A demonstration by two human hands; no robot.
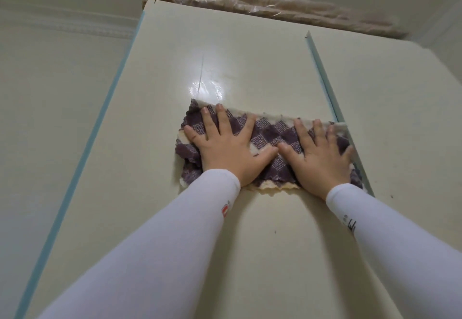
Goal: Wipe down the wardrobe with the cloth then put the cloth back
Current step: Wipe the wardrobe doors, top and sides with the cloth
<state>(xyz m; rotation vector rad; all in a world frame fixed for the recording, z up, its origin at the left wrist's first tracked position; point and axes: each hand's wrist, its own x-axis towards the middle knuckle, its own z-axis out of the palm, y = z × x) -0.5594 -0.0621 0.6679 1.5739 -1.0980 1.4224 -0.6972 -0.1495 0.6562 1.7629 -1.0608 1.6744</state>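
Observation:
A purple and cream checked cloth [268, 132] lies spread flat against the cream wardrobe door [175, 74], high up on it. My left hand [230, 148] presses on the cloth's left half with straight, spread fingers. Beside it, my right hand [320, 153] presses on the right half the same way, its outer fingers close to the door's right edge. The two thumbs nearly meet at the middle of the cloth. Both arms wear white sleeves and reach upward.
The door has pale blue edging on its left side [82, 138] and right side [325, 79]. A second door panel [400, 124] stands to the right. Crumpled clear plastic [275, 4] lies on the wardrobe top, under the ceiling. A bare wall [50, 81] is at the left.

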